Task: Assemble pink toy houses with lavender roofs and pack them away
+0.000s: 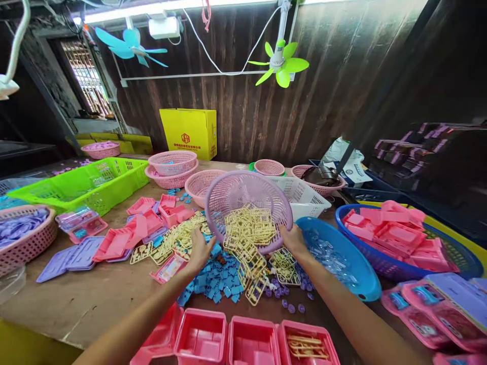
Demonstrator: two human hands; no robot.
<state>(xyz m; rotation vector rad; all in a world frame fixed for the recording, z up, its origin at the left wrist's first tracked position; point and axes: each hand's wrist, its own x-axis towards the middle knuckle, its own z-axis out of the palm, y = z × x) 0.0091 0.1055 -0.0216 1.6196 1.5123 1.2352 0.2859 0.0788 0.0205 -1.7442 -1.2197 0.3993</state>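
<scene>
Dark streaked wall (236,121); barred window (83,73) left; tube light (213,4) overhead.

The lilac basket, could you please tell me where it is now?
In the head view, the lilac basket is tilted near the centre, between the left hand and the right hand, with the light-blue tub to its right.
</scene>
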